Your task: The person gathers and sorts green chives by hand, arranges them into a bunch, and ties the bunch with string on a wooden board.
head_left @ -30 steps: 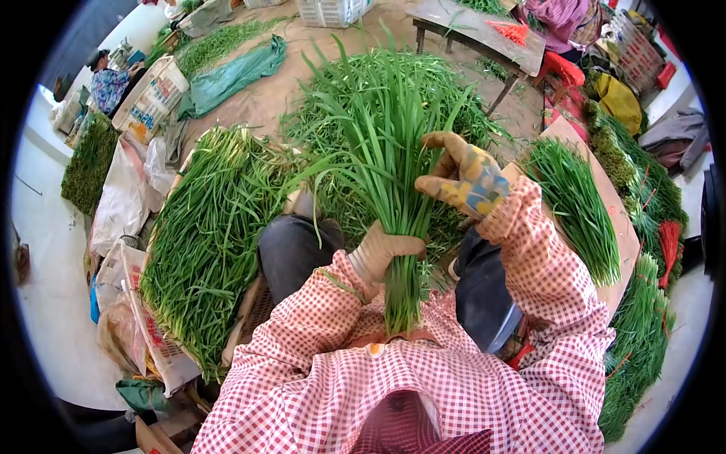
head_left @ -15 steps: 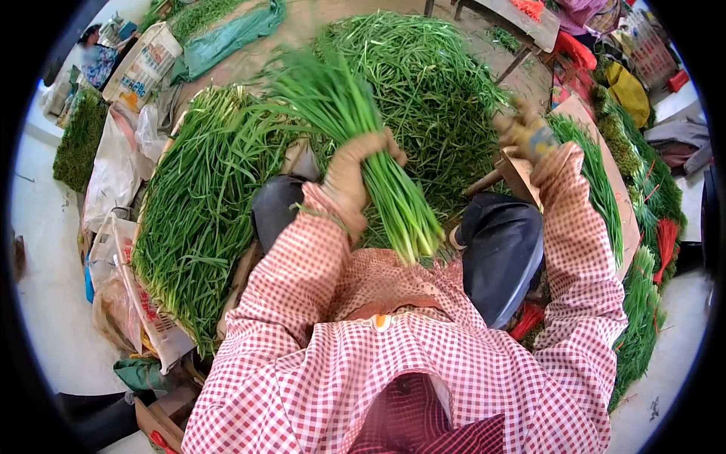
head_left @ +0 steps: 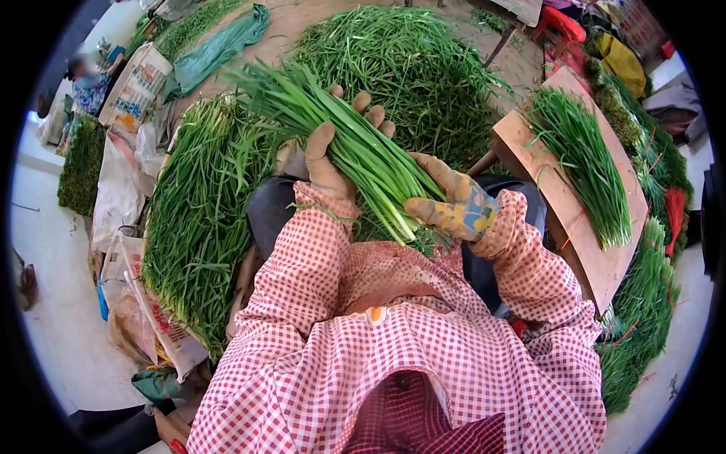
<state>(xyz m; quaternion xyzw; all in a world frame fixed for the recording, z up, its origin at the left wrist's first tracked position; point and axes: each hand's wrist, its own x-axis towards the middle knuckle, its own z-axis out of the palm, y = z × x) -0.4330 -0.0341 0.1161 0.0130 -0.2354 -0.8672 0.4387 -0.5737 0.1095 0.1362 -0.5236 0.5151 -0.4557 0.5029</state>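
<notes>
A bunch of garlic chives [head_left: 363, 147] lies slantwise across my gloved hands, leafy tips to the upper left and pale stem ends toward my lap. My left hand [head_left: 330, 163] cradles the middle from below, its thumb on the near side and its fingertips showing past the far side. Around the stem ends, my right hand [head_left: 454, 204], in a glove with a blue and yellow patch, has its thumb and fingers closed. To the right, another bunch of chives [head_left: 586, 166] rests on a tilted board [head_left: 563, 208]. A long heap of chives [head_left: 208, 219] lies at my left.
A big pile of loose green leaves [head_left: 401, 76] covers the floor ahead. Tied bunches with red ties [head_left: 674, 216] are stacked at far right. Plastic bags [head_left: 117, 185] and a teal sheet [head_left: 219, 57] lie on the left. Another person [head_left: 89, 87] sits at far upper left.
My right hand has come in from the right side to the stem ends. The left hand's grip has loosened from a fist to an upturned cradle, and the bunch lies flatter.
</notes>
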